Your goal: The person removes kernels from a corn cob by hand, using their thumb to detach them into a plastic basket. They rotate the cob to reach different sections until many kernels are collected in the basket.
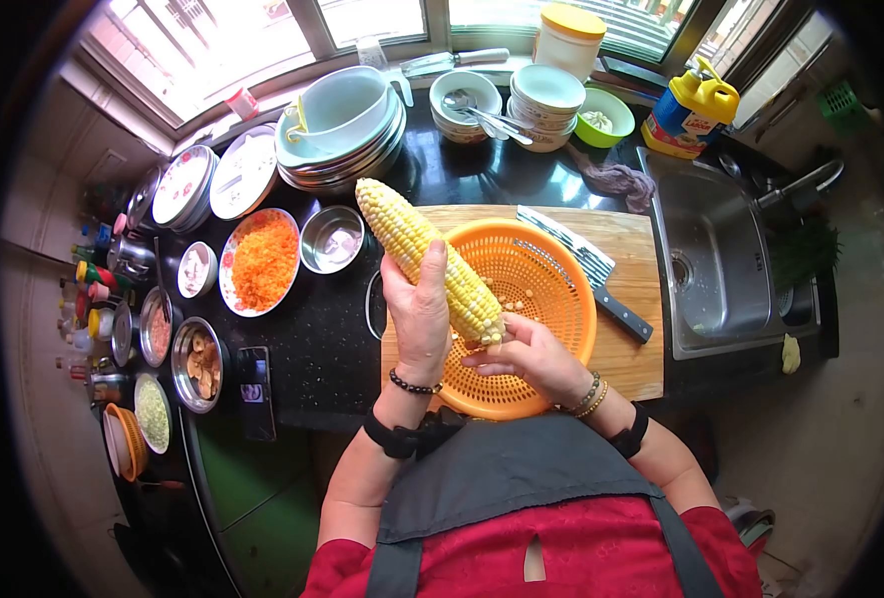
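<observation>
An ear of corn with pale yellow kernels slants over an orange plastic colander. My left hand is closed around its middle, thumb along the kernels. At the lower end, the fingers of my right hand are bent and pressed against the corn, where some kernels are gone. Several loose kernels lie in the colander. The colander rests on a wooden cutting board. A cleaver with a dark handle lies on the board at the colander's right.
On the left stand a plate of shredded carrot, a metal bowl, a bowl of brown pieces and a phone. Stacked plates and bowls line the window. A steel sink is at right.
</observation>
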Demonstrator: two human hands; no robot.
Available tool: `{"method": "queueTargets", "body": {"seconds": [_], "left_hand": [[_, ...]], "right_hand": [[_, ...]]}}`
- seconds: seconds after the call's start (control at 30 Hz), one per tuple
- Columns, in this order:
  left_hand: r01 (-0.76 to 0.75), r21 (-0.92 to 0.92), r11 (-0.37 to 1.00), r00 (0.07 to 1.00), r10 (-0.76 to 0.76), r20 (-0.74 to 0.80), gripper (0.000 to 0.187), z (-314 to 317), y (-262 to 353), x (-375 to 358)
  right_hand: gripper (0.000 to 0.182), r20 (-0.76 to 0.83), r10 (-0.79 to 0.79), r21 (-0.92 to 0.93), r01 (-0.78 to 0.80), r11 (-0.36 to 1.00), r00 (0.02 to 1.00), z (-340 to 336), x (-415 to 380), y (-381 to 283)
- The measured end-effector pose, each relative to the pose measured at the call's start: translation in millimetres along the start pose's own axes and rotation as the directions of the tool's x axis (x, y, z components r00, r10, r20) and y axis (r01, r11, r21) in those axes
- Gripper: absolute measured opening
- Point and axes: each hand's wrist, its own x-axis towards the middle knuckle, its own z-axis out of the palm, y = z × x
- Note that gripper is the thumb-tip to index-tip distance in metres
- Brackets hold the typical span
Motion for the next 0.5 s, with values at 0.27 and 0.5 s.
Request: {"method": "queueTargets", "body": {"seconds": [0.27,0.5], "left_hand": [[0.008,0.017,1.0,1.0,-0.008,-0.021,0.031,-2.6,-5.9,1.3],[-0.012,0.001,1.0,1.0,0.012,-0.02,0.03,-2.4,-4.1,2.4]], "right_hand": [[0.036,0.003,0.042,0.049,-0.042,0.998,0.999,-7.9,4.5,4.8],[0.034,0.017,0.048,0.123,-0.05,0.991,0.999,-5.3,2.2,0.2]]}}
